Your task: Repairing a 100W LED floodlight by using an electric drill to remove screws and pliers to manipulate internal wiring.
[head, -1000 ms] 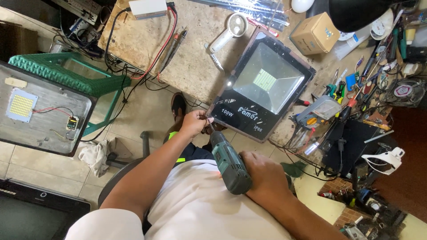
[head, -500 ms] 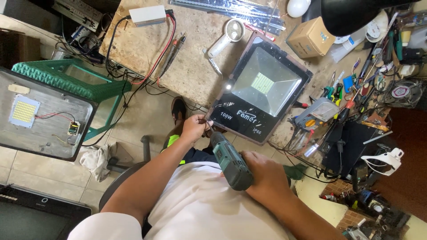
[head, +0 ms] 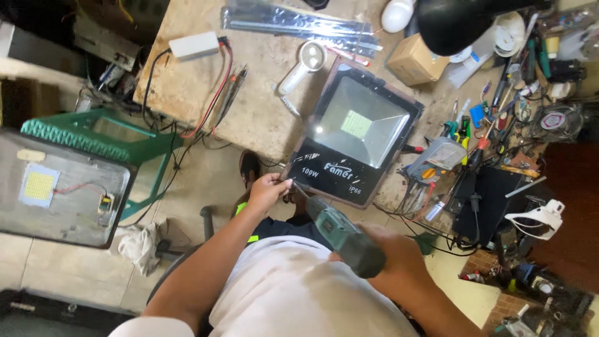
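Note:
A black LED floodlight (head: 359, 134) lies face up at the near edge of a stone workbench (head: 206, 81). My left hand (head: 268, 189) pinches something small at the floodlight's near left corner. My right hand (head: 390, 256) grips a dark green cordless drill (head: 340, 236), whose bit points at that same corner, next to my left fingertips. My white shirt fills the bottom middle of the view.
A green plastic stool (head: 100, 140) and an opened lamp housing with an LED panel (head: 59, 187) stand at left. On the bench lie a white adapter (head: 194, 45), multimeter probes (head: 231, 87), a torch (head: 306, 62), a cardboard box (head: 415, 59), and several tools at right.
The view has shifted slightly. My hands and the drill stay at the floodlight's near left corner with hardly any movement.

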